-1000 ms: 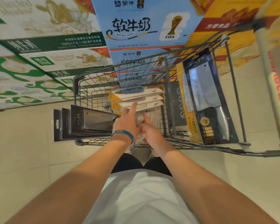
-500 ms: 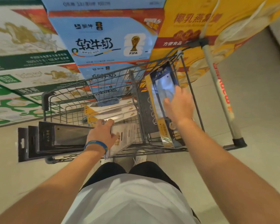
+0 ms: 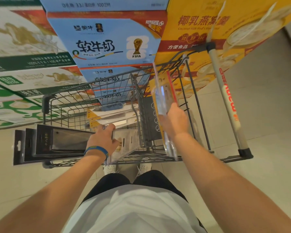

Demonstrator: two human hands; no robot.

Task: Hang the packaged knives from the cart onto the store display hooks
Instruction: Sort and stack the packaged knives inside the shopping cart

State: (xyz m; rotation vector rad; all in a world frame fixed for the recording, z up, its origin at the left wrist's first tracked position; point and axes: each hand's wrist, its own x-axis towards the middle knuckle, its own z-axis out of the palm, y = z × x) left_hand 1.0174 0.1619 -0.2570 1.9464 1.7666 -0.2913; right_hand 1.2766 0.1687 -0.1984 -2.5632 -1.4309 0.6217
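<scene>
The fingers (image 3: pixel 175 110) of the right hand (image 3: pixel 173 121) were curled tight round the middle of a clear knife pack (image 3: pixel 163 96), gripping it edge-on so that it stood nearly upright. The pack's top, with a yellow card and a red strip, pointed to the far side. Its lower end reached down near the cart's (image 3: pixel 46 105) near rail. It stood in the narrow right section of the cart, just right of the wire divider, with a dark panel (image 3: pixel 148 115) close on its left.

The fingers (image 3: pixel 108 127) of the left hand (image 3: pixel 102 139) were bent over the far edge of a white knife pack (image 3: pixel 127 142), the thumb against its near side, so the hand had hold of it. That pack lay tilted in the near part of the main basket. Just left of the hand a stack of black knife packs (image 3: pixel 30 145) lay flat, their tab ends sticking out past the cart's left side. Farther in, yellow knife packs (image 3: pixel 107 116) lay piled in the basket. A blue wristband (image 3: pixel 97 151) circled the left wrist.

The cart's handle (image 3: pixel 225 91), white with red letters, ran along the right. Beyond the cart stood green and white cartons (image 3: pixel 23 64) on the left, blue cartons (image 3: pixel 107 44) in the middle and yellow cartons (image 3: pixel 200 22) on the right. Nearest were a white shirt (image 3: pixel 133 212), black shorts (image 3: pixel 141 179) and white shoes (image 3: pixel 109 169) on a pale tiled floor (image 3: pixel 259 123).
</scene>
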